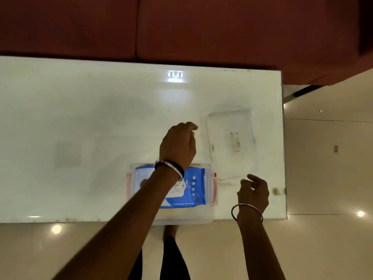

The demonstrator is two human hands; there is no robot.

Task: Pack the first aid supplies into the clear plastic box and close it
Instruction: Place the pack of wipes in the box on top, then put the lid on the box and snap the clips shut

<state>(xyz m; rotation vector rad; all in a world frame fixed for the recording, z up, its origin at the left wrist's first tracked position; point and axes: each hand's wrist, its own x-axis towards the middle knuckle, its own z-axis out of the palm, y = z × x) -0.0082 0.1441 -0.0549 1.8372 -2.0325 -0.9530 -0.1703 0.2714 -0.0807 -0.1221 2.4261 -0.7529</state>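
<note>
Head view: I'm hovering both empty, loosely curled hands, left hand (177, 144) and right hand (253, 191), near the light, stiff, slippery clear plastic lid (232, 142), best gripped by its rim.

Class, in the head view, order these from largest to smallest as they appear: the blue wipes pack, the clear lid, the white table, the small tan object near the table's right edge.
1. white table
2. clear lid and blue wipes pack: too alike to rank
3. small tan object
</note>
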